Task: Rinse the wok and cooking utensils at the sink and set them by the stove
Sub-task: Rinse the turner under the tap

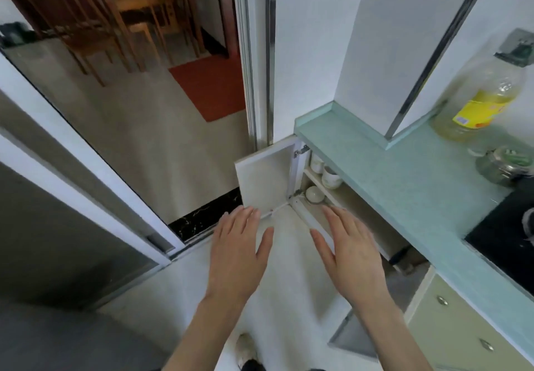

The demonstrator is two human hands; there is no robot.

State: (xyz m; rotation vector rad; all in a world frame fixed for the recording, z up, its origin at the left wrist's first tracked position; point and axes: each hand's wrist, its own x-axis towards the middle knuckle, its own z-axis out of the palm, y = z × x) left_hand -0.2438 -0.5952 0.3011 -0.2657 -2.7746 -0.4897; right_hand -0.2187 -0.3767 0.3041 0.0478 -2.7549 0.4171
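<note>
— Where do we stand? Both our hands are spread flat and empty, left hand (237,250) and right hand (351,252), before the open cabinet door (264,175) under the worktop (404,174), at its left end.

— And the wok? We cannot see it, nor any utensils; only white cups (329,177) on the shelf.

— How will it handle? We judge it heavy and slippery when wet; we should grip it by the handle.
</note>
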